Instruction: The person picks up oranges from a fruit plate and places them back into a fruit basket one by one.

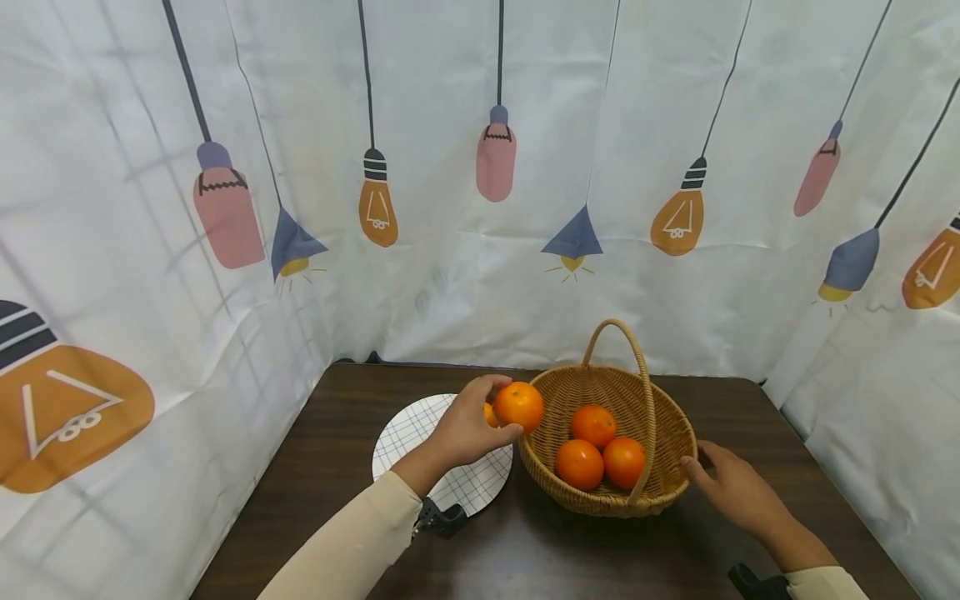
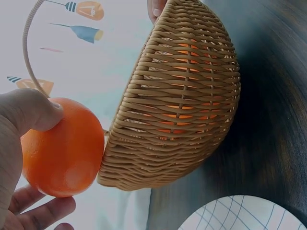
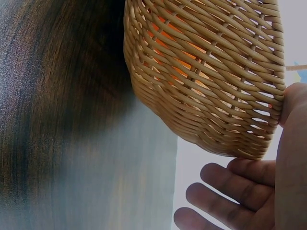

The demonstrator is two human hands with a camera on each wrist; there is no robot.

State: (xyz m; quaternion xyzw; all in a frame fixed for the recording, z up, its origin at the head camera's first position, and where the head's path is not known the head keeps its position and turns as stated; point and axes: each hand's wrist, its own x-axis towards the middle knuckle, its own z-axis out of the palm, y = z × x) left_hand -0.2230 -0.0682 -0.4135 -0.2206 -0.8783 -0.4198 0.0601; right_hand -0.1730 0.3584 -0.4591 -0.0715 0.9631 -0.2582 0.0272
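Observation:
Between the thumb and fingers of my left hand (image 1: 467, 427) is an orange (image 1: 519, 407), held up beside the left rim of a wicker basket (image 1: 581, 498). In the left wrist view that orange (image 2: 64, 148) overlaps the basket's edge. Three oranges (image 1: 580, 464) lie inside the basket. Part of one more orange (image 1: 489, 415) shows behind my left fingers, over the plate; the rest is hidden. My right hand (image 1: 738, 492) pinches the basket's right rim, thumb over the edge. In the right wrist view its other fingers (image 3: 235, 184) spread below the weave.
Left of the basket lies a round white plate (image 1: 405, 433) with a blue grid pattern. The basket's arched handle (image 1: 647, 392) rises over its opening. Behind the dark wooden table (image 1: 300, 492) hangs a white curtain (image 1: 450, 292) printed with lamps.

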